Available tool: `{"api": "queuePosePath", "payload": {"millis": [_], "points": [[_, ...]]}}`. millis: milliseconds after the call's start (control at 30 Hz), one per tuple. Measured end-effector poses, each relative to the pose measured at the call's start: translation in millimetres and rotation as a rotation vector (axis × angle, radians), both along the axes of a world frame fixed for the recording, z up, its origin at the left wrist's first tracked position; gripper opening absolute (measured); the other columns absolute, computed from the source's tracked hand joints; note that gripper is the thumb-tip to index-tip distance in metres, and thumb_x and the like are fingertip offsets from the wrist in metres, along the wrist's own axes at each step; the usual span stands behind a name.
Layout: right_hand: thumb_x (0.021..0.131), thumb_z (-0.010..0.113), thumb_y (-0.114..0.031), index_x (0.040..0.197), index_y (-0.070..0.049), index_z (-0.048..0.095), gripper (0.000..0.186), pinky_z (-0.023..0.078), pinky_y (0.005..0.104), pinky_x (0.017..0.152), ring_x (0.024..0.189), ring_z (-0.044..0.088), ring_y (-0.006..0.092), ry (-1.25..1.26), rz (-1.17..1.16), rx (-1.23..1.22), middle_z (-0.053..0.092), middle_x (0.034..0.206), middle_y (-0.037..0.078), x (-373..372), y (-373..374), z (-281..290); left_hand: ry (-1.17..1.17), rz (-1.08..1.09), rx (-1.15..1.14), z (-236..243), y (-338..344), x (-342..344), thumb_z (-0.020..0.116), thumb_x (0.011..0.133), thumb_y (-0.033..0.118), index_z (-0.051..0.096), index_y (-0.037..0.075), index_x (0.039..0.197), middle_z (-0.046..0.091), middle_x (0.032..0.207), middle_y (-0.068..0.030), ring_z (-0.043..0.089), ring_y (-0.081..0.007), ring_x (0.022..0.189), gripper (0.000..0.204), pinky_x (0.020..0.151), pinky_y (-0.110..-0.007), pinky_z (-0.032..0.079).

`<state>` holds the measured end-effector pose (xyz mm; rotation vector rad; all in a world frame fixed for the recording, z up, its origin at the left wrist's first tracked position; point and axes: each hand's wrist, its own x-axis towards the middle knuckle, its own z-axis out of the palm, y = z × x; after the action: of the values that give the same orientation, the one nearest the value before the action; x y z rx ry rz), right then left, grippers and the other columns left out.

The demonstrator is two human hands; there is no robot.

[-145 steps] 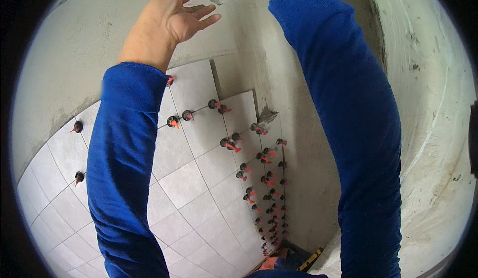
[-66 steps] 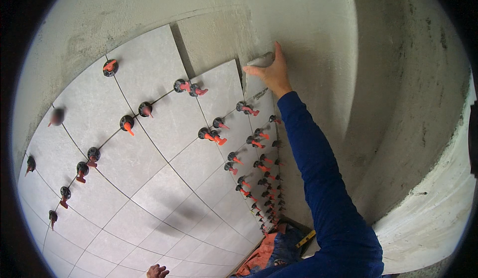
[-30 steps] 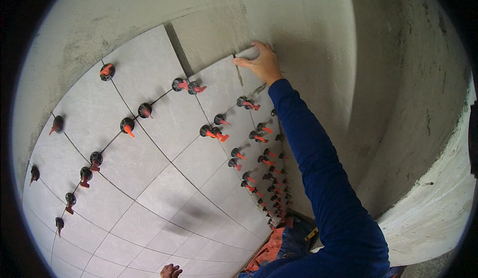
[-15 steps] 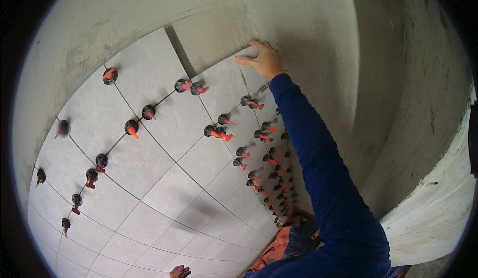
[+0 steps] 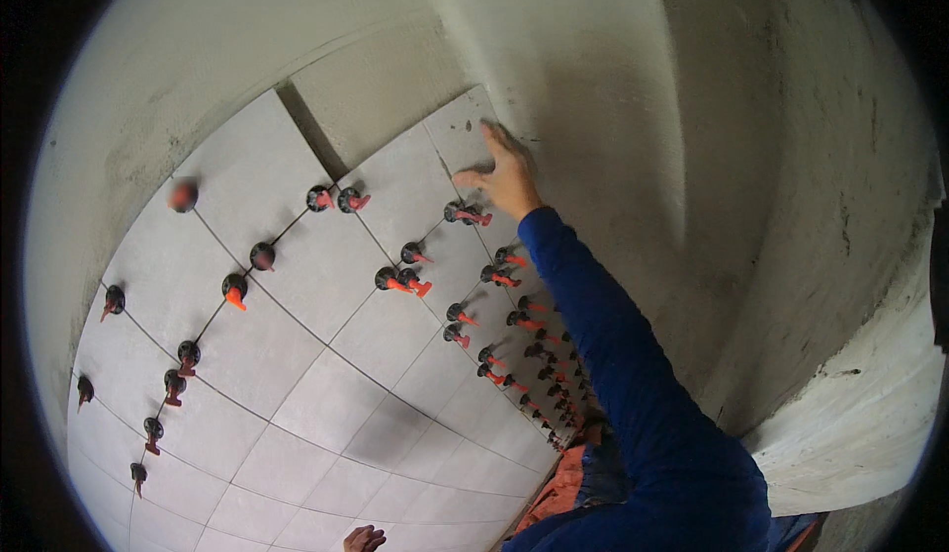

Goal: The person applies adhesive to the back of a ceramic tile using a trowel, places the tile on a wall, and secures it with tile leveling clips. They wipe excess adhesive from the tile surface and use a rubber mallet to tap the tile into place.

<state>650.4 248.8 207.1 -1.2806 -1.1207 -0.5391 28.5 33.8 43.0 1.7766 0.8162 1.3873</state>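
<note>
My right hand (image 5: 502,171), at the end of a blue sleeve, is over the small grey tile (image 5: 463,117) in the wall corner. Its fingers and thumb are spread, with nothing between them. Whether the fingertips press on the tile cannot be made out. Below the hand, black round tile levelling clips with red handles (image 5: 467,213) sit on the joint. Only part of my left hand (image 5: 365,539) shows at the lower edge, beside the lower tiles. Its fingers are loosely bent and slightly apart, and no object shows in them.
Large light grey tiles (image 5: 297,305) cover the wall on the left, with several more red-handled clips (image 5: 234,290) along their joints. A bare recess (image 5: 376,87) lies above the top row. Plain plastered wall (image 5: 613,107) curves away to the right. Orange cloth (image 5: 554,488) hangs low.
My right hand has come down from the corner tile's top edge to its lower part, uncovering the tile's upper end. The view has shifted a little. My left hand stays low.
</note>
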Motion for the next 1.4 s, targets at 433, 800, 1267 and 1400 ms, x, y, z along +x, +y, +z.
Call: {"api": "queuePosePath", "payload": {"millis": [433,800,1267,1400], "points": [[0.063,0.093,-0.047,0.147,-0.005,0.053,0.102,0.031,0.047,0.121,0.148,0.033,0.043,0.142,0.078,0.058,0.036,0.159,0.027,-10.8,6.1,-17.4,0.064,-0.038,-0.022,12.9,2.1,24.3,0.039,0.102,0.062,0.061,-0.006,0.13,0.059,0.134,-0.0254,0.062,-0.0376,0.119,0.077,0.101,-0.049,0.051],[0.065,0.093,-0.037,0.14,0.0,0.058,0.092,0.034,0.0477,0.119,0.145,0.036,0.044,0.151,0.086,0.075,0.042,0.155,0.029,-9.4,3.3,-18.9,0.097,-0.09,0.015,14.7,-0.8,35.5,0.039,0.103,0.061,0.06,-0.006,0.132,0.06,0.133,-0.0248,0.062,-0.037,0.119,0.076,0.102,-0.049,0.051],[0.065,0.092,-0.05,0.146,0.012,0.044,0.112,0.03,0.0446,0.122,0.146,0.036,0.0426,0.147,0.023,-0.003,0.039,0.155,0.032,-6.8,0.6,-29.6,0.072,0.006,-0.07,7.4,-23.5,31.4,0.039,0.103,0.061,0.059,-0.007,0.133,0.061,0.133,-0.024,0.062,-0.0361,0.119,0.076,0.103,-0.048,0.05],[0.066,0.09,-0.053,0.146,0.013,0.043,0.114,0.029,0.0454,0.123,0.147,0.035,0.0439,0.142,0.009,-0.066,0.038,0.155,0.033,-1.6,5.1,-31.9,0.074,0.026,-0.092,6.6,-25.8,35.1,0.039,0.104,0.061,0.059,-0.007,0.133,0.061,0.133,-0.0238,0.062,-0.0359,0.119,0.076,0.103,-0.048,0.05]]}}
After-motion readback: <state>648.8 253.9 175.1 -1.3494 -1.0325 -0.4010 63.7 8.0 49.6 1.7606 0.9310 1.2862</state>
